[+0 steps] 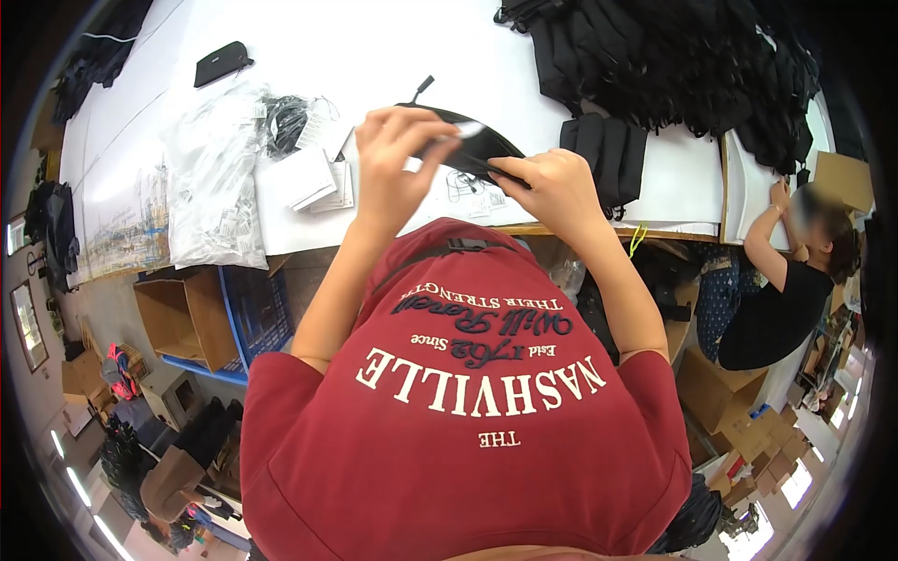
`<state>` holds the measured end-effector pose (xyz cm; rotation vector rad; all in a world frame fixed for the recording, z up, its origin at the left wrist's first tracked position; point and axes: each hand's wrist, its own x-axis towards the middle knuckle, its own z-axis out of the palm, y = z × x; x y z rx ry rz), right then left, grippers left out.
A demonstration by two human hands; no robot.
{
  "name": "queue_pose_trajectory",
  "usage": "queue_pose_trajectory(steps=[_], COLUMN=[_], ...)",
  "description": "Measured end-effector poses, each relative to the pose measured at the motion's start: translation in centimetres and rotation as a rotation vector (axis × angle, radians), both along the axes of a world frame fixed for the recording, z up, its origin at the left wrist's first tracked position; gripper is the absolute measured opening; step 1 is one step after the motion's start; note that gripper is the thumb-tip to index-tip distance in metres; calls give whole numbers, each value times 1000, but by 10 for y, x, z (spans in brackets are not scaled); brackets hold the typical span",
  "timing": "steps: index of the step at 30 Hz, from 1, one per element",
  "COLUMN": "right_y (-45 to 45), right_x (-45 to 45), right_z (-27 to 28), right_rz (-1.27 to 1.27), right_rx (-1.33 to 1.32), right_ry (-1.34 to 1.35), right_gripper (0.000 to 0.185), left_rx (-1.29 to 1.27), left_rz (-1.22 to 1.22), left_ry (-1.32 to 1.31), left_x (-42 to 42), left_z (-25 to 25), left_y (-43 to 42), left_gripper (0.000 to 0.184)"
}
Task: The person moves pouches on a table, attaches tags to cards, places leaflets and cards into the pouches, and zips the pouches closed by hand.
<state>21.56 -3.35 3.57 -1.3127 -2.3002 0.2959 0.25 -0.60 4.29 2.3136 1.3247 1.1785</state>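
Note:
A black zip pouch (pixel 486 144) is held up over the white table, with a dangling zipper pull (pixel 425 84) at its far side. My right hand (pixel 554 187) grips the pouch's near right edge between thumb and fingers. In front of the pouch's left part is my left hand (pixel 398 154), slightly blurred. Its thumb and fingers curl together at the tips, and what they pinch, if anything, I cannot make out. A small whitish patch shows beside those fingertips. Part of the pouch is hidden behind the left hand.
Another black pouch (pixel 223 64) lies at the back left of the white table (pixel 355 47). Clear plastic bags (pixel 217 178) and white cards (pixel 313 179) lie left. Black pouches (pixel 603 154) and a large black pile (pixel 655 61) stand right. A co-worker (pixel 781 304) is at the far right.

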Motion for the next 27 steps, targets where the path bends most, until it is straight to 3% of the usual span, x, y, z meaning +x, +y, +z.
queue_pose_trajectory(steps=[2, 4, 6, 7, 10, 11, 13, 16, 20, 21, 25, 27], right_y=[2, 4, 2, 1, 0, -1, 0, -13, -28, -28, -11, 3], right_x=[-3, -5, -7, -11, -28, -33, -39, -40, -45, -47, -26, -29], right_z=[5, 7, 9, 12, 21, 21, 19, 19, 1, -7, -9, 2], right_rz=[12, -9, -56, -61, -72, -90, -118, -437, -493, -446, -242, -351], right_rx=[6, 8, -8, -17, -23, -5, 62, -277, -451, -421, -518, -437], right_ry=[11, 50, 118, 169, 309, 343, 488, 771, 1054, 1094, 1239, 1287], right_gripper=[13, 14, 15, 15, 15, 15, 14, 13, 16, 24, 46, 42], left_rx=[-51, -65, -235, -648, -1199, -1157, -1081, -982, -933, -932, -1207, -1281], left_rz=[8, 170, 273, 132, -150, -188, -71, 29, 36, 31, -128, -164], left_ry=[42, -134, -453, -938, -1506, -1562, -1490, -1436, -1349, -1332, -1162, -1084], left_x=[1, 3, -4, -4, -4, 1, 3, 7, 9, 9, 3, 11], left_z=[-12, -9, -26, -31, -55, -58, -40, -17, -14, -14, -7, 1], left_y=[-5, -15, -19, -20, -20, -24, -19, -13, -12, -12, -11, -16], left_gripper=[20, 34, 57, 67, 64, 56, 48, 38, 37, 36, 39, 38])
